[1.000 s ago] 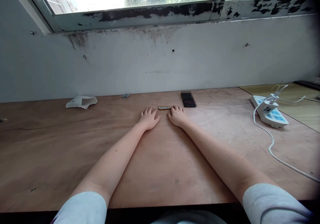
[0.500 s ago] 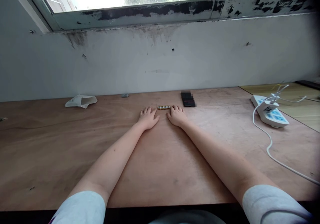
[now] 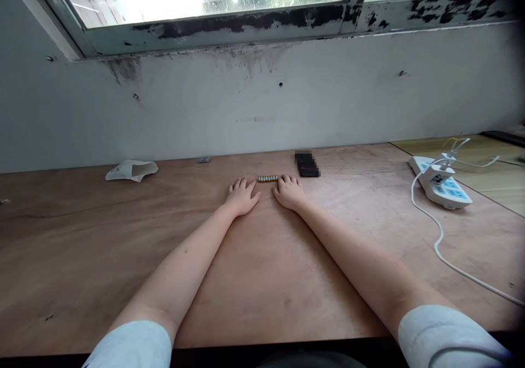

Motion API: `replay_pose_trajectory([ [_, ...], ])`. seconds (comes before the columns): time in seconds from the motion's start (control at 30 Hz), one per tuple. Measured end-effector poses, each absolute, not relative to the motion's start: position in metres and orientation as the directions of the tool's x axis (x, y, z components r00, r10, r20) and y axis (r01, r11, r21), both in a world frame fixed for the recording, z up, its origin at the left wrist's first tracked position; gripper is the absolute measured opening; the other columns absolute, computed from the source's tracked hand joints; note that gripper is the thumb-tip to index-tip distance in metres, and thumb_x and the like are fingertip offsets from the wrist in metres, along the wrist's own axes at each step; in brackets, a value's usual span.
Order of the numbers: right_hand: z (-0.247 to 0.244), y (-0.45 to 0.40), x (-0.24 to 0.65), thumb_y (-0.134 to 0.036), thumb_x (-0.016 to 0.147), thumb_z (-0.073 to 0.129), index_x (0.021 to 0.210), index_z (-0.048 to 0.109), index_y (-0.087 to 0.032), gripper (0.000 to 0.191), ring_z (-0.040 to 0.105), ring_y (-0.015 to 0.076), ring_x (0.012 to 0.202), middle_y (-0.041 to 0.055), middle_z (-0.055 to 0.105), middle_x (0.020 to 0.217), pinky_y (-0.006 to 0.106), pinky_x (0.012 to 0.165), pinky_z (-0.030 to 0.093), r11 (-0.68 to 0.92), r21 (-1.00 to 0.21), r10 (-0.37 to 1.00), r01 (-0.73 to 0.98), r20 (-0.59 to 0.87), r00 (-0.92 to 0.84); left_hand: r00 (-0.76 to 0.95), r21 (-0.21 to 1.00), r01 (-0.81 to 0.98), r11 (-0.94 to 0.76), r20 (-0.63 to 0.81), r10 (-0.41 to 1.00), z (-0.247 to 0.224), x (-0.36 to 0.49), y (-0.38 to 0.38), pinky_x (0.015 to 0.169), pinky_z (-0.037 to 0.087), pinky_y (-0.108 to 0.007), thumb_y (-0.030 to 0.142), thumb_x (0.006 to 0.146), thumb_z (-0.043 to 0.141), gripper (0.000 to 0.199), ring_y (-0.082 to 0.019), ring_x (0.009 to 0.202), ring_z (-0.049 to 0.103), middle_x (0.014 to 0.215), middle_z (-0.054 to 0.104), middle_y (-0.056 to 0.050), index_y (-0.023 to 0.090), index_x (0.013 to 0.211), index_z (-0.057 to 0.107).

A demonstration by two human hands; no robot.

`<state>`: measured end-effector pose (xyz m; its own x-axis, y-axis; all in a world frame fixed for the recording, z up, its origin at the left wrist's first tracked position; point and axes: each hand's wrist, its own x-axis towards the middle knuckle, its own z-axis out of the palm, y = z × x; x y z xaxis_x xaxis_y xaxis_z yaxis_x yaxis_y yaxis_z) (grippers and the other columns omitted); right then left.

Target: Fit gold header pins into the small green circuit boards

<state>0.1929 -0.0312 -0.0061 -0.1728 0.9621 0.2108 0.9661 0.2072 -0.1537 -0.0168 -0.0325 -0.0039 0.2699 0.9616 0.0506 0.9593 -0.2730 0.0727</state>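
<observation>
- Cylinders (image 3: pixel 267 179), tiny and gold-and-white, sit in a tight row on our plywood desk (image 3: pixel 123 258), right between our hands
- Our left hand (image 3: pixel 241 197) lies flat, loosely spread, pinching nothing, just beside the row
- Our right hand (image 3: pixel 289 191) is spread and empty too, just beside the other end
- Farther off we've got a pixelated black object (image 3: pixel 307 165), crumpled paper (image 3: pixel 132 170) and a white power strip (image 3: pixel 441 185)

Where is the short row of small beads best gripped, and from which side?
Probably at both ends, from the sides: the row lies flat and runs sideways on the table, with the left hand and right hand just off either end. Whether its pieces are joined cannot be told.
</observation>
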Motion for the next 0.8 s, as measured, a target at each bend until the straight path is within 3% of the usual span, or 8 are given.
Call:
replay_pose_trajectory([
  [0.8, -0.0090, -0.0295, 0.1940, -0.045, 0.099, 0.037, 0.134, 0.053, -0.015, 0.049, 0.041, 0.0329, 0.128, 0.0166, 0.050, 0.139, 0.046, 0.107, 0.029, 0.218, -0.157, 0.958, 0.963, 0.221, -0.181, 0.273, 0.091, 0.957, -0.276, 0.048, 0.961, -0.0029, -0.0168, -0.0335, 0.118, 0.017, -0.055, 0.067, 0.095, 0.023, 0.071, -0.034, 0.151, 0.017, 0.163, 0.025, -0.010, 0.030, 0.155, 0.032],
])
